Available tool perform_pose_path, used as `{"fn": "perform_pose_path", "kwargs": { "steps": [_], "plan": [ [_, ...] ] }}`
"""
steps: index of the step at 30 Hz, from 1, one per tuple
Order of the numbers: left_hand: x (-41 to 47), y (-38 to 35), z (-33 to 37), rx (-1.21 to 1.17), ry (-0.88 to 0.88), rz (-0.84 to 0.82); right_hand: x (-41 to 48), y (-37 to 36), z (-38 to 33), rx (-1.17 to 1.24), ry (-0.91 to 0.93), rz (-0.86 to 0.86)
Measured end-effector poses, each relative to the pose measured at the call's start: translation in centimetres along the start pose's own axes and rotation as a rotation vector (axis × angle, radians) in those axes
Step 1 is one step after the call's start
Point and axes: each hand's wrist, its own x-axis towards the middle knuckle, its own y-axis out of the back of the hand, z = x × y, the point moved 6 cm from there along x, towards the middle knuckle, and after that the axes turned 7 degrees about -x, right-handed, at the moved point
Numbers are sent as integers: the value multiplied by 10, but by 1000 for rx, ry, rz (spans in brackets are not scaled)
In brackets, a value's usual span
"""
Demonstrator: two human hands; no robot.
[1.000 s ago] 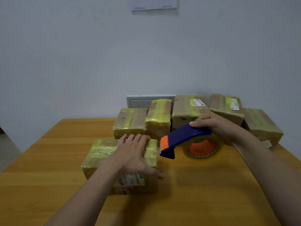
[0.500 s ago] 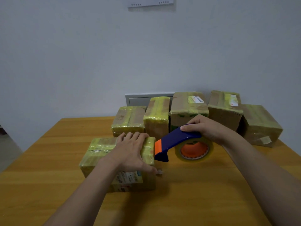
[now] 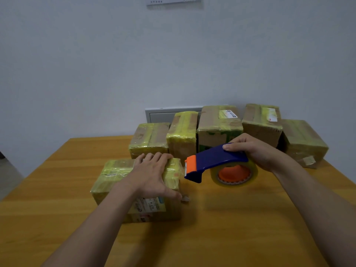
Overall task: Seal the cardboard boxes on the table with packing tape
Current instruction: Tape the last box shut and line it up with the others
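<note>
A cardboard box (image 3: 113, 176) wrapped in yellowish tape lies on the wooden table (image 3: 231, 228) in front of me. My left hand (image 3: 152, 174) rests flat on its top right part, fingers spread, thumb reaching over the box's right edge. My right hand (image 3: 256, 151) grips a blue tape dispenser (image 3: 212, 160) with an orange front and a roll of clear tape (image 3: 234, 173). The dispenser's orange nose is just right of the box's upper right edge, very close to it.
Several taped cardboard boxes (image 3: 219, 128) stand in a row at the table's far edge against the white wall. A grey panel (image 3: 159, 116) sits on the wall behind them. Bare tabletop lies in front and to the left.
The tape dispenser in my right hand moved left toward the box's right edge. My left hand stayed on the box.
</note>
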Motion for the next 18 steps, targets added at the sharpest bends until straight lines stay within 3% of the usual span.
{"fn": "perform_pose_path", "kwargs": {
  "steps": [10,18],
  "plan": [
    [-1,2,1,14,11,-13,-15,7,9,20,14,31],
    [-2,0,1,24,11,3,3,-17,-3,-202,13,43]
  ]
}}
